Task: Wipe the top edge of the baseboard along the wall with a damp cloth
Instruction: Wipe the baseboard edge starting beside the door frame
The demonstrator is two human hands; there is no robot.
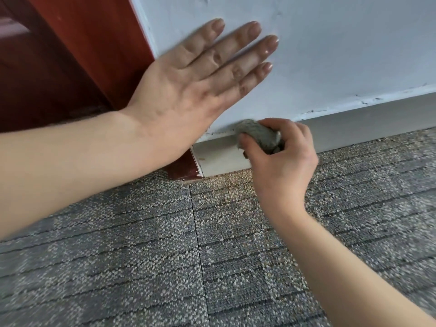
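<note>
- Gripping cloth (258, 135) in curled right hand (280, 161), on baseboard (354, 128) top edge near its end.
- Bracing left hand (188, 79) flat on wall (330, 55), fingers straight.
- Probably best: press steadily, slide right.

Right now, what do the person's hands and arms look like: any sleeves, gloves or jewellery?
Both forearms are bare, no sleeve in view. The left hand and right hand wear no gloves, rings, watch or bracelet. The fingernails look short and unpainted.
</note>
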